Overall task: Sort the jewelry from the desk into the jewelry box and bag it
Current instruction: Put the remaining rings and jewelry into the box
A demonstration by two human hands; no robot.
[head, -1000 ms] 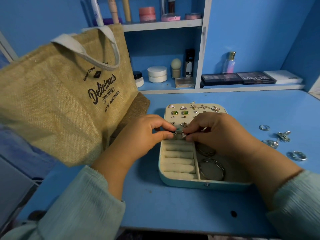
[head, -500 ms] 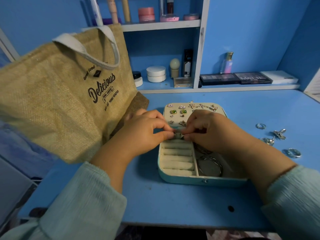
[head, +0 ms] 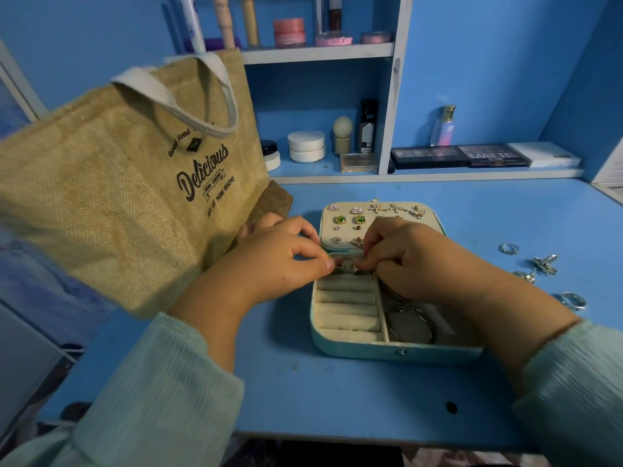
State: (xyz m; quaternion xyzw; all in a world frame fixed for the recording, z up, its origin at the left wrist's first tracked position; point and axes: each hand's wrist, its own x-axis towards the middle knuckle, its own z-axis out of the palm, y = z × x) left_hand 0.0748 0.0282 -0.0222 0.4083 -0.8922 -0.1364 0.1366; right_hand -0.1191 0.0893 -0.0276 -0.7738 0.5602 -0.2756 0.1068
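Ring going into top roll slot of jewelry box | left hand and right hand both pinching it | next: pressing it down, then grabbing loose rings at 3 o'clock

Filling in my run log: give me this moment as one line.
stage: sorting | hands: left and right pinch ring at top ring roll of box | desk: loose rings | bag: upright

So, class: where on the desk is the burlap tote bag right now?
In the head view, the burlap tote bag stands at the desk's left, beside the left hand and left of the open jewelry box.
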